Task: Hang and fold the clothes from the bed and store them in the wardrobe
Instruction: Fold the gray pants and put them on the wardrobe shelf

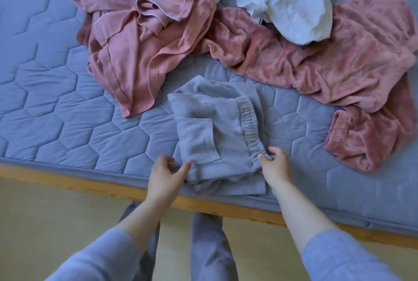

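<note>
A grey pair of trousers (217, 126) lies folded into a compact stack at the near edge of the bed, its ribbed waistband along the right side. My left hand (165, 174) pinches the stack's near left corner. At the near right corner my right hand (274, 165) grips the end of the waistband. Behind it lie a crumpled pink shirt with pale piping (140, 31), a fuzzy pink garment (328, 65) and a white garment (287, 2), all unfolded.
The quilted blue-grey mattress (56, 99) sits in a wooden bed frame (90, 186) whose front rail runs across the view. Yellowish floor (45, 224) and my own legs in grey trousers are below it.
</note>
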A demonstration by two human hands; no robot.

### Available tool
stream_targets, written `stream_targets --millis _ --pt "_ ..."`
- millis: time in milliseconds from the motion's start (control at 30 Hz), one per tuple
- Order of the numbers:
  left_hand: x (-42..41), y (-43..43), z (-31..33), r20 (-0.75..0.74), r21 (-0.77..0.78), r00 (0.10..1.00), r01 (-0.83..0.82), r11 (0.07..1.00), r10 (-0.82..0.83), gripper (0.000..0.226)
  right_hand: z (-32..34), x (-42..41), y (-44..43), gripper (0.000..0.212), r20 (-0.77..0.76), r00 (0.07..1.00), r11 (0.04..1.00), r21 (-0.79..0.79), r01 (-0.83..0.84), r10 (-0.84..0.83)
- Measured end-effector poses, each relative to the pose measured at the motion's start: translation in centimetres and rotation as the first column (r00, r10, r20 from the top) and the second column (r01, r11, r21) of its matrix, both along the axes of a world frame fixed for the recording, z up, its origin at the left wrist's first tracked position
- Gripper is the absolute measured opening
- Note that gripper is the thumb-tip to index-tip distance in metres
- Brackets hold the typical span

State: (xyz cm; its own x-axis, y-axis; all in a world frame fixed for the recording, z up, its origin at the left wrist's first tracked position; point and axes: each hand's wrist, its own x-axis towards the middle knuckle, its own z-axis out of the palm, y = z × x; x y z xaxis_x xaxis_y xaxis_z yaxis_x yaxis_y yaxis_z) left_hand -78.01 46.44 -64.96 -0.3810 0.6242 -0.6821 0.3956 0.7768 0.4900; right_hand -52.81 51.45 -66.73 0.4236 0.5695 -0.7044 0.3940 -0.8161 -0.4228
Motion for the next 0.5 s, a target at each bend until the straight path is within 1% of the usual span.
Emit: stream_targets --millis 33,67,100,133,167,200,233,267,300,333,367,400,433,500 --pt "-0.2 1.0 -0.3 0.049 -0.055 0.997 -0.054 0.997 0.057 0.045 0.1 0.0 0.3 0.047 -0.028 1.0 1.0 -0.023 -0.009 0.008" --pt "-0.3 1.9 -0.7 0.112 -0.099 0.99 -0.075 0.992 0.086 0.052 0.2 0.1 0.6 0.051 -0.108 0.994 0.999 -0.036 0.011 -0.015" --pt "-0.3 2.7 -1.1 0.174 -0.128 0.979 -0.088 0.988 0.11 0.057 0.6 0.2 0.8 0.047 -0.236 0.969 0.997 -0.054 0.058 -0.069" --pt "-0.2 3.3 -1.3 0.214 -0.14 0.968 -0.104 0.985 0.132 0.061 1.1 0.2 1.0 0.036 -0.375 0.919 0.992 -0.08 0.102 -0.124" --pt "0.0 3.9 -1.4 0.223 -0.139 0.962 -0.127 0.982 0.156 0.061 1.6 0.3 1.1 0.025 -0.487 0.859 0.987 -0.101 0.127 -0.16" --pt "0.2 4.3 -1.5 0.215 -0.127 0.961 -0.148 0.981 0.173 0.057 2.1 0.3 1.1 0.019 -0.559 0.81 0.984 -0.102 0.146 -0.178" --pt "0.3 4.6 -1.5 0.209 -0.11 0.961 -0.162 0.981 0.183 0.051 2.4 0.4 1.0 0.017 -0.578 0.799 0.985 -0.082 0.15 -0.17" --pt "0.5 4.9 -1.5 0.218 -0.088 0.957 -0.174 0.981 0.189 0.043 2.5 0.4 0.7 0.017 -0.55 0.822 0.988 -0.054 0.142 -0.148" --pt "0.7 5.1 -1.5 0.237 -0.064 0.952 -0.184 0.981 0.194 0.036 2.4 0.3 0.4 0.015 -0.463 0.881 0.995 -0.027 0.091 -0.093" --pt "0.9 5.3 -1.5 0.254 -0.04 0.948 -0.19 0.981 0.194 0.031 2.1 0.2 0.2 0.014 -0.327 0.945 1.0 -0.014 -0.008 0.003" --pt "1.2 5.5 -1.4 0.264 -0.02 0.947 -0.186 0.982 0.185 0.028 1.5 0.0 0.0 0.015 -0.184 0.976 0.992 -0.038 -0.124 0.115" --pt "1.4 5.7 -1.3 0.273 -0.005 0.947 -0.176 0.984 0.171 0.028 1.1 -0.3 -0.1 0.022 -0.072 0.977 0.976 -0.08 -0.205 0.199" --pt "1.6 6.0 -1.2 0.289 0.0 0.943 -0.169 0.986 0.162 0.031 0.8 -0.8 0.2 0.038 -0.022 0.976 0.97 -0.106 -0.217 0.216" --pt "1.6 6.4 -1.0 0.368 -0.04 0.909 -0.196 0.98 0.197 0.043 0.8 -1.6 1.2 0.075 -0.084 0.99 0.988 -0.102 -0.118 0.11"
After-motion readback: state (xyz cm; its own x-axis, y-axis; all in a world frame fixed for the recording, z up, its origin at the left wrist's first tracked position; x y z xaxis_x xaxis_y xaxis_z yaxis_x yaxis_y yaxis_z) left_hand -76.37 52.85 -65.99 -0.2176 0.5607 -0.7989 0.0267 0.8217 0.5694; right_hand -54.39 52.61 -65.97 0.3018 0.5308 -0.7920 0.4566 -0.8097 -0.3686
